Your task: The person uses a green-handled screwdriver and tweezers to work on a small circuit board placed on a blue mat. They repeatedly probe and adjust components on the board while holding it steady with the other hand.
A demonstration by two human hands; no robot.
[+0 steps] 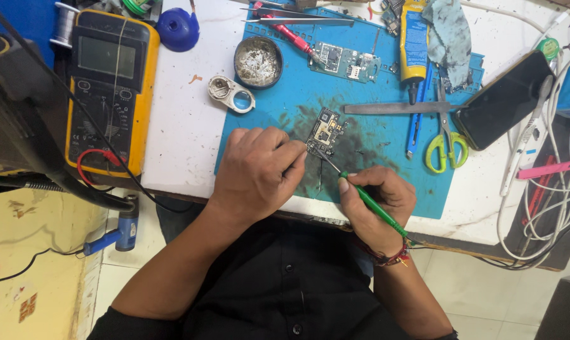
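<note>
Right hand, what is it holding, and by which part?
The right hand holds a green-handled soldering iron by its handle, tip on the small circuit board.

Head camera, looking straight down

One view only, worn on the head, close above the bench: it faces down over the blue mat [385, 182], with the person's arms entering from the bottom edge.

This is a small repair workshop where phones get fixed. A blue work mat [367, 170] lies on a white table [184, 126], dirty with black marks. On it sit little circuit boards [345, 62], tweezers [300, 21], green scissors [447, 141] and a dark phone [502, 101]. A yellow meter for testing [111, 88] stands beside the mat. Lots of white cables [543, 208] hang at the table's side.
</note>
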